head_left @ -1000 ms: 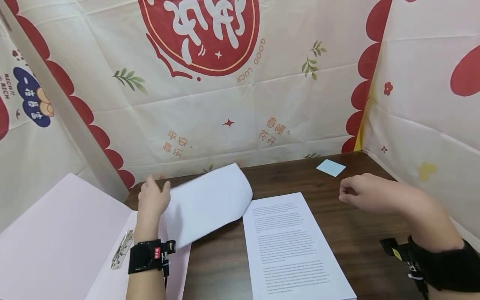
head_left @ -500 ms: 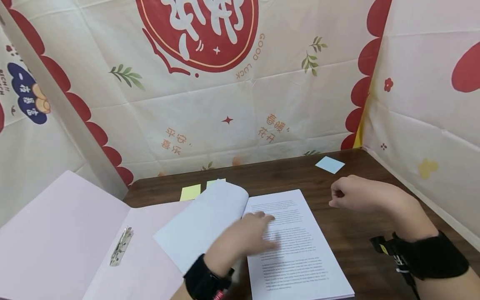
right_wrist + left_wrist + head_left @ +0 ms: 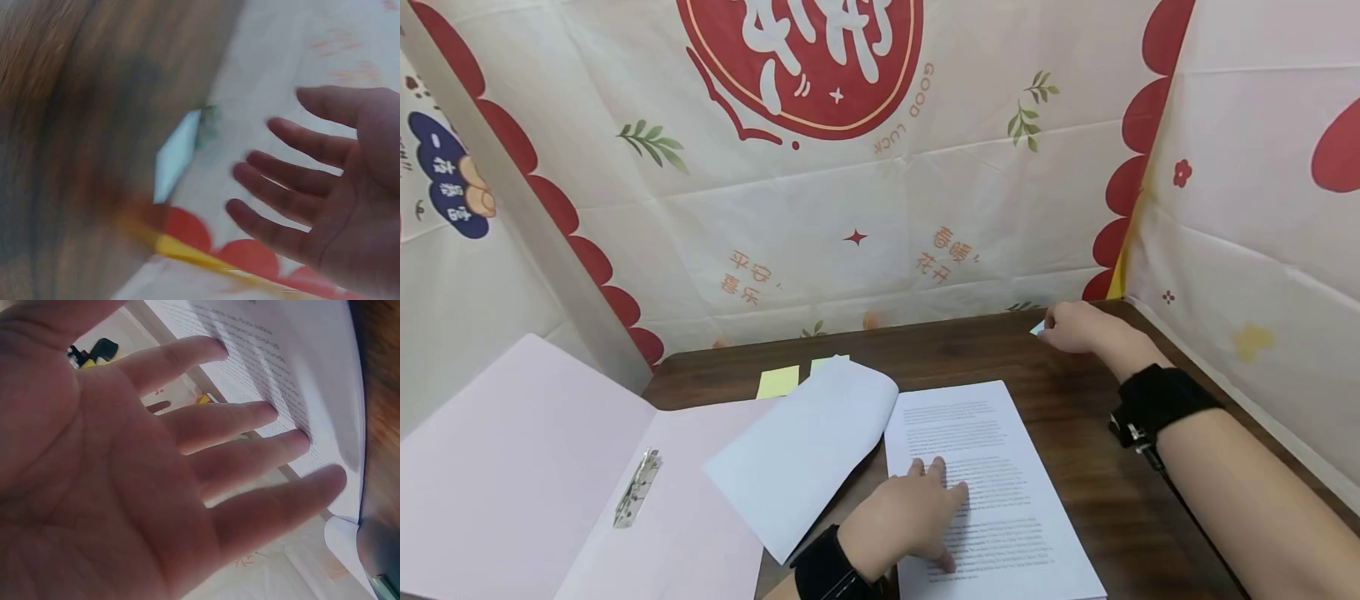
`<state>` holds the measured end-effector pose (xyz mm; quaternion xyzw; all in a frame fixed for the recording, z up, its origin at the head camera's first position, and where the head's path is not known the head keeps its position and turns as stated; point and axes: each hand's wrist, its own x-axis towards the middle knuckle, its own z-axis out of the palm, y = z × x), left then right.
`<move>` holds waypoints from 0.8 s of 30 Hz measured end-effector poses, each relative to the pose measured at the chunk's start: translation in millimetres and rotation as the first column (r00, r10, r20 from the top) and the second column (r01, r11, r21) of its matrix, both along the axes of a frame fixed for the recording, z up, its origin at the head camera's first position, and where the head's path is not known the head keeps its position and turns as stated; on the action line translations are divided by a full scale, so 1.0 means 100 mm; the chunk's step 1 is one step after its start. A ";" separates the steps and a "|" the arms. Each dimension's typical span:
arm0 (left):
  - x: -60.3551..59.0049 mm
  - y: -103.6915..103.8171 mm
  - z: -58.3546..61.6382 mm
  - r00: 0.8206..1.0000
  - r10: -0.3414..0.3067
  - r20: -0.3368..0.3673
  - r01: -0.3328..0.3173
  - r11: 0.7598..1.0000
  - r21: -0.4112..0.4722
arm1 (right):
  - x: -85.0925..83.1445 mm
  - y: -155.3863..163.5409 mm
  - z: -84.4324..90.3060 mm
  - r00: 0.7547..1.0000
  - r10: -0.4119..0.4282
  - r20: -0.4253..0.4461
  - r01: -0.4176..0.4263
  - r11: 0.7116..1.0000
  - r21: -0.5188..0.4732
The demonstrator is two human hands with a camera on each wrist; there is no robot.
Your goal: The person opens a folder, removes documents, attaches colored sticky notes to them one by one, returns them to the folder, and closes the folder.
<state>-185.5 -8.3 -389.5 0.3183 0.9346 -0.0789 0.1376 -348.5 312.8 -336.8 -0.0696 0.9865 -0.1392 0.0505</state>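
My left hand [image 3: 910,517] rests on a stack of printed paper [image 3: 1022,533], its fingers spread; the left wrist view has the fingertips at the printed sheet. At the far right of the table my right hand [image 3: 1078,327] reaches over a light blue sticky note [image 3: 177,156], most of which it hides in the head view. In the right wrist view its fingers are loosely extended, apart from the note. A blank-looking white sheet [image 3: 805,450] curls from the stack's left edge onto an opened pale pink folder [image 3: 715,442].
A metal clip [image 3: 638,490] is fixed inside the folder near its fold. Behind the curled sheet lie a yellow sticky note [image 3: 777,382] and a pale green one [image 3: 829,362]. A printed cloth [image 3: 850,200] hangs along the table's back edge.
My left hand has let go of the white sheet over the folder and come right onto the printed stack. The sticky notes behind it now show. My right hand has moved forward to the blue note.
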 end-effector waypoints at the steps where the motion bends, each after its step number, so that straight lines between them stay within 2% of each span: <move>1: 0.01 0.00 0.00 1.000 -0.002 -0.003 0.002 1.000 -0.004 | -0.06 0.04 -0.04 1.000 -0.012 0.012 0.012 1.000 0.001; 5: 0.01 0.00 0.01 1.000 0.003 -0.012 -0.003 1.000 -0.011 | -0.23 0.21 -0.27 0.997 -0.043 0.065 0.040 0.998 0.038; 9: 0.02 -0.01 0.01 1.000 0.011 -0.001 -0.011 1.000 -0.007 | -0.33 0.34 -0.55 0.990 -0.075 0.122 0.064 0.994 0.093; 12: 0.03 0.00 0.02 1.000 0.021 0.017 -0.021 1.000 -0.011 | -0.34 0.39 -0.68 0.980 -0.099 0.170 0.082 0.991 0.102; 15: 0.03 0.01 0.02 0.999 0.030 0.024 -0.030 1.000 -0.010 | -0.32 0.39 -0.73 0.979 -0.109 0.171 0.091 0.990 0.106; 19: 0.01 0.02 0.02 0.999 0.024 0.021 -0.024 1.000 -0.004 | -0.29 0.38 -0.69 0.989 -0.123 0.080 0.117 0.990 0.074; 22: -0.02 0.01 0.03 1.000 0.014 0.022 -0.014 1.000 0.006 | -0.29 0.38 -0.70 0.983 -0.175 0.051 0.173 0.984 0.030; 24: -0.03 0.00 0.03 1.000 0.013 0.026 -0.013 1.000 0.017 | -0.30 0.36 -0.71 0.969 -0.237 0.076 0.238 0.971 -0.009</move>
